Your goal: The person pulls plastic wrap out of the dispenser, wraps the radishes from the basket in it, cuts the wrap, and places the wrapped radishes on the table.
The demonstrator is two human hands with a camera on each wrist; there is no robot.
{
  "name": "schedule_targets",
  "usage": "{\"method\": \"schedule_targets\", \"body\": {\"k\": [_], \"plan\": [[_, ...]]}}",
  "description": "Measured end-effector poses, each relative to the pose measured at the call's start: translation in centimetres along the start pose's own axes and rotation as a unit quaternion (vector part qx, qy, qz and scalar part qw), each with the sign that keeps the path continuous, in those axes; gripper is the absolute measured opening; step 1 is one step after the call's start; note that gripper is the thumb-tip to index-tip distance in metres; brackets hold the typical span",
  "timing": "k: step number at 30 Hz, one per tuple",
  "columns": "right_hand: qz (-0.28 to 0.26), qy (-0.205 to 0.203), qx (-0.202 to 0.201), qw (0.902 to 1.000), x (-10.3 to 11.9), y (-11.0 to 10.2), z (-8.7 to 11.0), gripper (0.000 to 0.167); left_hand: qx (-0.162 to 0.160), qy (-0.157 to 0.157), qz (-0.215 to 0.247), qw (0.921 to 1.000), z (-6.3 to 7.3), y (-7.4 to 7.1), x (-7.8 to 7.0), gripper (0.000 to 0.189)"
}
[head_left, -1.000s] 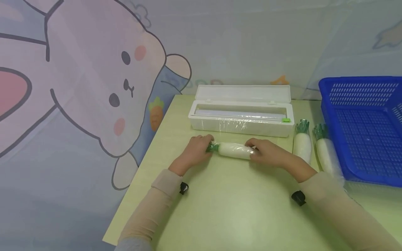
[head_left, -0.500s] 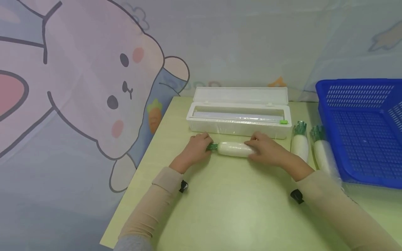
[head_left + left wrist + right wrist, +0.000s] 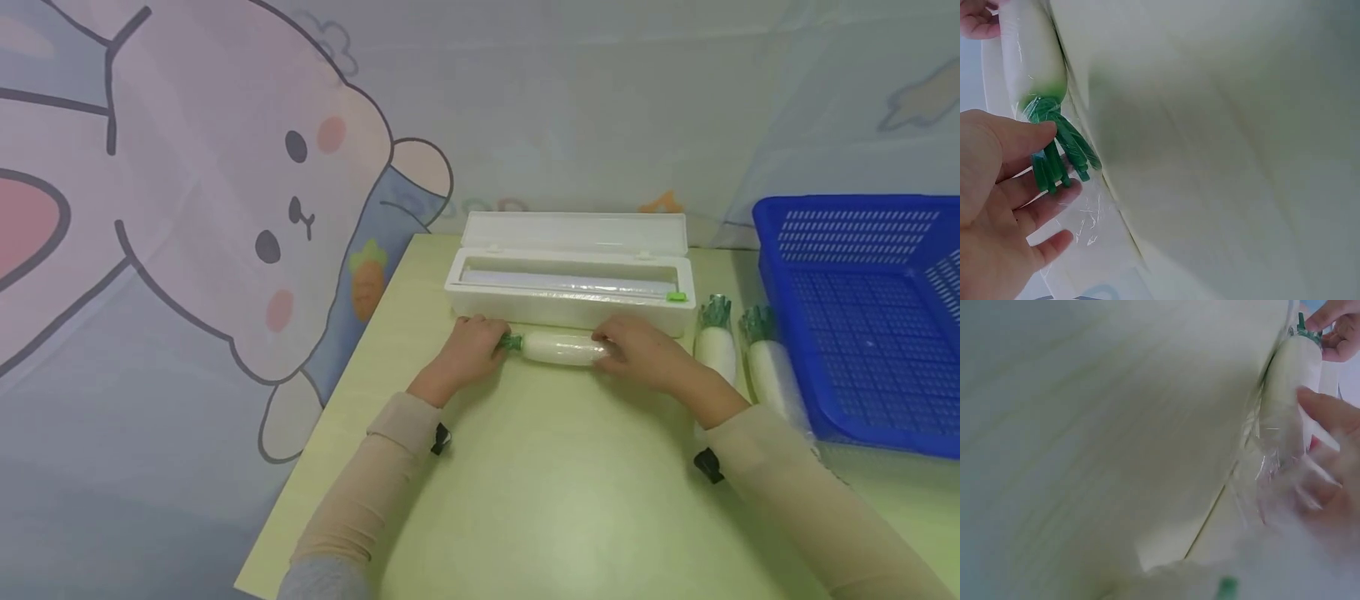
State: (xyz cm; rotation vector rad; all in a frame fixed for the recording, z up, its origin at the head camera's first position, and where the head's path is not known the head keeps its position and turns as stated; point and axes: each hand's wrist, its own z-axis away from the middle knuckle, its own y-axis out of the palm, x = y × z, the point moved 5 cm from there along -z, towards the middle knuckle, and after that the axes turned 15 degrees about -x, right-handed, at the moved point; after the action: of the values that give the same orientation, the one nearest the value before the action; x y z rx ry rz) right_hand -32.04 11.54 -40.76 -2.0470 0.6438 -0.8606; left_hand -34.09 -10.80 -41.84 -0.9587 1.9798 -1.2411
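A white radish (image 3: 561,348) with green leaf stubs lies crosswise just in front of a white cling film box (image 3: 570,312), wrapped in clear film. In the left wrist view, my left hand (image 3: 997,181) pinches the green leaf stubs (image 3: 1057,156) between thumb and fingers, through loose film. My right hand (image 3: 647,354) grips the radish's opposite end. Crinkled clear film (image 3: 1279,459) shows around that end in the right wrist view, with the thumb laid on the radish and the other fingers partly blurred. The box lid (image 3: 573,233) stands raised, showing the film roll (image 3: 555,281) inside.
Two more wrapped radishes lie to the right: one radish (image 3: 717,354) beside my right forearm, another radish (image 3: 776,379) against a blue plastic basket (image 3: 798,333). A green slide cutter (image 3: 677,297) sits on the box's front edge. A cartoon-printed cloth (image 3: 187,208) hangs behind the table (image 3: 540,500).
Both hands have shifted the radish slightly away from me, closer to the box. Loose film around the leaf end now looks flatter in the head view. Both hands keep their hold.
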Motion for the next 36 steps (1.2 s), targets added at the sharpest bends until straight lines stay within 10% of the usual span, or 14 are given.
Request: {"method": "schedule_targets", "body": {"k": [5,24,36], "plan": [[0.039,-0.018,-0.021,0.9989,-0.1,-0.1,-0.3,0.032,-0.019,0.027,0.007,0.9994,-0.5,0.1,0.0,0.018],[0.055,-0.031,-0.05,0.9967,-0.3,-0.3,0.5,0.036,0.007,-0.036,-0.038,0.9986,-0.9,0.4,-0.4,0.038],[0.042,0.053,-0.042,0.9969,-0.3,-2.5,2.1,0.041,-0.008,-0.025,-0.067,0.9974,-2.5,-0.8,-3.3,0.027]]}}
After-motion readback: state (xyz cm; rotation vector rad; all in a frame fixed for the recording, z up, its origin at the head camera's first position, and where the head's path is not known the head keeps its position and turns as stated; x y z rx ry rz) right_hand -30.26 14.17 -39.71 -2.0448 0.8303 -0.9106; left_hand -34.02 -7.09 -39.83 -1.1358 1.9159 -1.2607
